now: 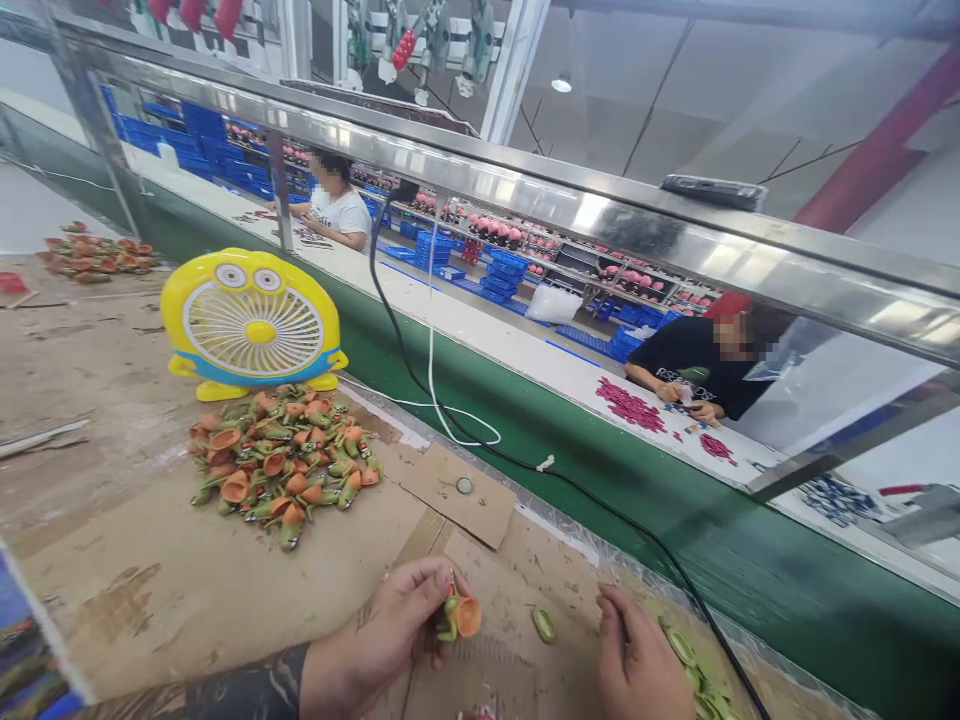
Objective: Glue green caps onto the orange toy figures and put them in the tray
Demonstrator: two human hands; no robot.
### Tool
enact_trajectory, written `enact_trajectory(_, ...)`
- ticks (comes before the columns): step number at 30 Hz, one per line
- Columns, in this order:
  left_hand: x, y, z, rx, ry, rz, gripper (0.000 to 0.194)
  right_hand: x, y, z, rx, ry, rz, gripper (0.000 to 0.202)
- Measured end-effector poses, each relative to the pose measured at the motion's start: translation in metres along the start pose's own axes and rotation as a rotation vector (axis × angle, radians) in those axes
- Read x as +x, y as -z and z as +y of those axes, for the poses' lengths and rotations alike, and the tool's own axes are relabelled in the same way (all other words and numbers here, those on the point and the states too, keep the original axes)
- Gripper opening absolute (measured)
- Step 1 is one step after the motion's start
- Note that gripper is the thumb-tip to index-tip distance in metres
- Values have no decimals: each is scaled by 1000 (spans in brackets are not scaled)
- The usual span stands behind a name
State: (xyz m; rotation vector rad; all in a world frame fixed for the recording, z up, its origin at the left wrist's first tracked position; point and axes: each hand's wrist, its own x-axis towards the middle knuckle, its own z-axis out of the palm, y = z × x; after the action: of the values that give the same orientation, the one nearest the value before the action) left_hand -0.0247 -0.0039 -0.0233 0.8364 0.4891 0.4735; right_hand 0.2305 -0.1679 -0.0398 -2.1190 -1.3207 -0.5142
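Note:
My left hand (401, 620) pinches a small green and orange figure (459, 612) above the cardboard-covered table. To the right, my right hand (641, 655) hovers beside a pile of flat green pieces (697, 665); its fingers are bent together, and whether they hold anything is hidden. Between my hands a single green oval ring (544, 625) lies on the cardboard. A large heap of green and orange figures (281, 460) sits further back on the left.
A yellow fan (255, 325) stands behind the heap. A cardboard piece (457, 495) bears a small round item. A black cable (600, 495) runs along the table's edge beside the green conveyor side (525, 440). Two people work across the line. A blue bin edge is at lower left.

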Motion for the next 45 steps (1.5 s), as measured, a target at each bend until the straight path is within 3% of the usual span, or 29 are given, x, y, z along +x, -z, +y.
enact_trajectory(3,0,3,-5,-7,-11,-27,59,-1,-1,2,49,-108,-89,49)
enact_trajectory(8,-1,4,-7,-6,-47,-54,59,-1,6,-28,42,-488,-174,44)
enact_trajectory(12,-3,0,-1,-18,-13,-72,64,2,14,-36,84,-554,-225,36)
enact_trajectory(19,-8,-2,4,-52,13,-65,60,2,19,-26,6,-388,-203,47)
enact_trajectory(26,-9,-1,5,-59,13,-77,55,4,1,-32,69,-180,-502,42)
enact_trajectory(32,-8,-1,5,-59,29,-71,55,0,-13,-39,45,-162,-618,32)
enact_trajectory(38,-7,0,5,-60,31,-61,56,5,-9,-45,-17,-222,-619,14)
enact_trajectory(45,-6,0,6,-51,38,-48,57,6,1,-47,59,-170,-714,12)
